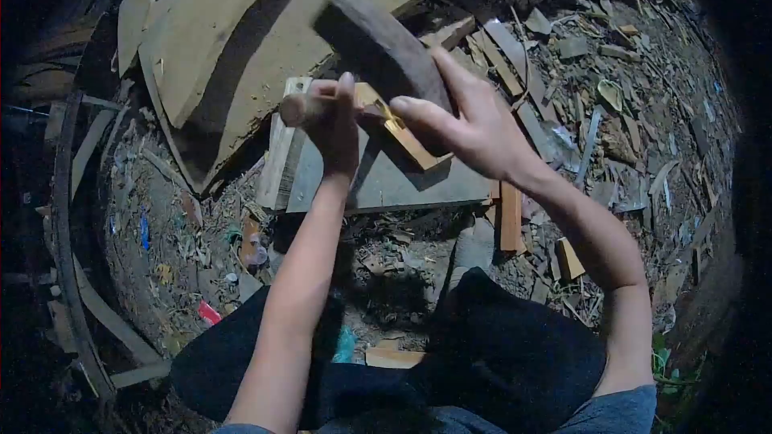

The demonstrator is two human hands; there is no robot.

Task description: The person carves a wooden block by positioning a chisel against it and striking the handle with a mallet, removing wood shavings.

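Note:
My left hand (336,124) is closed around the handle of a chisel (295,110). Its butt end points left, and its blade reaches right to a notch in a yellowish wood block (425,151). That block lies at a slant on a low work board (322,189). With fingers and thumb spread around it, my right hand (474,124) grips a thick, dark wooden billet (382,40), slightly blurred. The billet is raised over the block and hides part of it and of the board.
Large curved wood sheets (233,56) lie beyond the board. Wood scraps (579,104) and litter cover the ground on the right. Below the board's right corner stands a reddish wood piece (511,217). A small offcut (394,356) lies between my legs.

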